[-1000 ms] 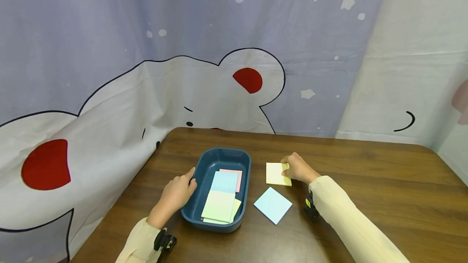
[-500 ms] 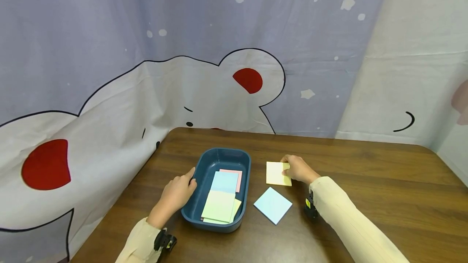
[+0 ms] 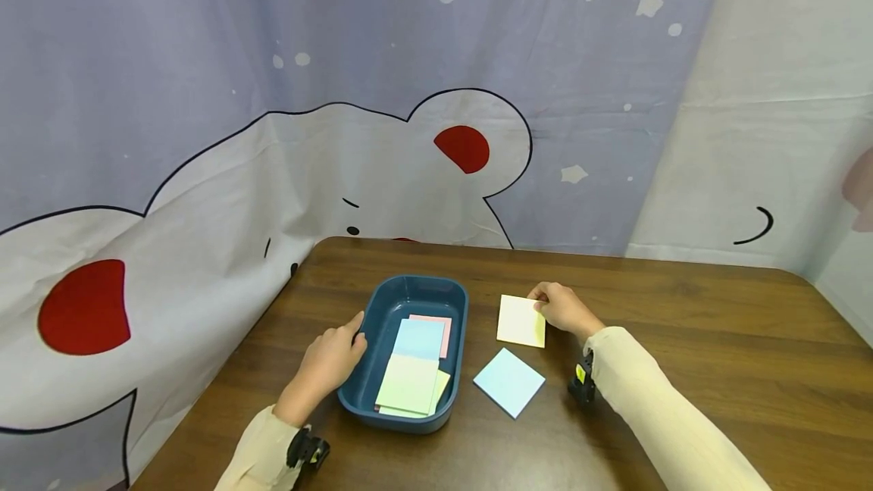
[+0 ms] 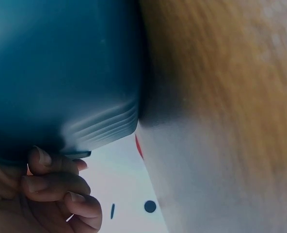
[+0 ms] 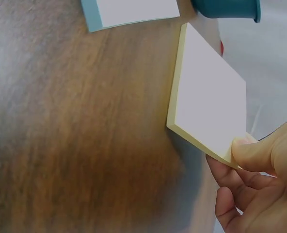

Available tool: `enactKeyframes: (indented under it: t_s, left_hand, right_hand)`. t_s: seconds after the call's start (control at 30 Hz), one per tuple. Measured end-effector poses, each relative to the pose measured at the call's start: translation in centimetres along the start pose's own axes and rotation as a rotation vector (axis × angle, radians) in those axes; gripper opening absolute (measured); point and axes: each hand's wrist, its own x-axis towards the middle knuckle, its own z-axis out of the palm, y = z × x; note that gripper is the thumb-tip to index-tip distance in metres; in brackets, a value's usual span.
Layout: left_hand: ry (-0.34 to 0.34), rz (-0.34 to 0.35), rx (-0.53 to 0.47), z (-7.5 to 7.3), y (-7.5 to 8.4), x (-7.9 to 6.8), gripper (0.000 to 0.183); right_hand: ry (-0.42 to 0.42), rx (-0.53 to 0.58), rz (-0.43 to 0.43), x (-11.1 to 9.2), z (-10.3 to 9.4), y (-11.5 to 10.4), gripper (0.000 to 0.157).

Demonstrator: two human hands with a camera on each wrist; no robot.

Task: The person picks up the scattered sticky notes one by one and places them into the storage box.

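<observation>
My left hand grips the left rim of a dark blue plastic bin; in the left wrist view its curled fingers sit at the rim of the bin. Between thumb and fingers, my right hand pinches a corner of a pale yellow sticky note pad. That yellow pad is tilted, one edge close over the table, in the right wrist view. Nearer to me, a light blue sticky note pad lies turned like a diamond, right of the bin.
Inside the bin lie a light blue pad, a pale green pad, part of a pink pad and part of a yellow one, overlapping. The brown wooden table ends at a printed curtain behind.
My right hand has tilted and raised the yellow pad from the table, shifting slightly right. My left hand, the bin and the light blue pad beside it stay put.
</observation>
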Motion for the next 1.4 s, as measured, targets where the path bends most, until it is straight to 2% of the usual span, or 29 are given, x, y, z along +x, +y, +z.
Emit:
enactKeyframes:
  t_s: [0.6,1.0,1.4]
  left_hand:
    - [0.009,0.005,-0.006,-0.1,0.1,-0.1,0.052]
    - [0.008,-0.004,-0.019,-0.1,0.0,-0.2,0.052]
    - [0.004,-0.011,-0.014,0.0,0.1,0.0,0.052]
  right_hand:
    - [-0.001,0.037,0.015,0.3,-1.6,-0.5,0.017]
    - [0.002,0.147,0.024,0.4,-3.3,-3.6,0.026]
    - [0.001,0.136,-0.018,1.4,-3.1,-6.0,0.027]
